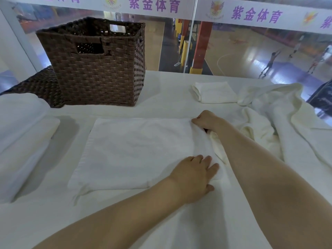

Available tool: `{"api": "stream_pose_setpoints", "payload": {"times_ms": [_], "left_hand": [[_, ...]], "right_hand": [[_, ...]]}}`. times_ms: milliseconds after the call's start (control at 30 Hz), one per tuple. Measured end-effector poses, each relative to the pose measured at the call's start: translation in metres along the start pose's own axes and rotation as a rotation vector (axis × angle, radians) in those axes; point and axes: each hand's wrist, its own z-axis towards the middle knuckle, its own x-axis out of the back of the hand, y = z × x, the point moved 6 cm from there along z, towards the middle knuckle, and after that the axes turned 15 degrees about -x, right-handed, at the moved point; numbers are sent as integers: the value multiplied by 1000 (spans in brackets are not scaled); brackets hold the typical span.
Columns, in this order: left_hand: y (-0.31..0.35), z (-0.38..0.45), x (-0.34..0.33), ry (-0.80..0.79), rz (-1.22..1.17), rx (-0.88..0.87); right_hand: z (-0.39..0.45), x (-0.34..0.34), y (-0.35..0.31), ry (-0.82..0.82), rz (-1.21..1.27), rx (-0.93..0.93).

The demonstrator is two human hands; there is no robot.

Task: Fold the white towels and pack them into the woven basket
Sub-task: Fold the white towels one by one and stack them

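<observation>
Two hands work on one white towel (pixel 136 150) that lies flat on the white table (pixel 161 221), in front of the woven basket (pixel 97 69). The right hand (pixel 206 121) is at the far right corner of this towel, with its fingers curled on the edge, so it seems to pinch the cloth there. The left hand (pixel 195 175) lies flat on the near right part, fingers straight, and presses the cloth down.

The basket stands upright at the back left, well apart from the hands; whether it has towels inside cannot be seen. A small folded towel (pixel 213 94) waits behind the right hand, and a loose heap of towels (pixel 280 112) is at the right side. More folded white cloth (pixel 23 133) lies at the left edge.

I judge that the step is a fold of the right edge across to the left. To do it well, the right hand should take the corner cleanly, and the left hand should take the near corner also, so both corners travel together. Then the edges must meet the left edge evenly, and the palm should smooth the crease before the next fold.
</observation>
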Motion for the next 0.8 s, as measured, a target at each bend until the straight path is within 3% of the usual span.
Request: {"api": "stream_pose_setpoints", "payload": {"times_ms": [133,267,333,433,633,800], "left_hand": [[27,27,-3,22,129,37],[27,31,0,-89,110,94],[28,26,15,-27,94,76],[30,10,33,214,-45,-7],[-7,-74,75,785,-656,233],[-27,-133,78,1170,-1185,425]], "right_hand": [[-1,0,1,4,-11,10],[-5,4,-1,15,-12,26],[-8,6,2,-16,-8,16],[-16,14,10,-59,52,10],[-48,48,-5,8,196,66],[-94,82,-84,139,35,154]]}}
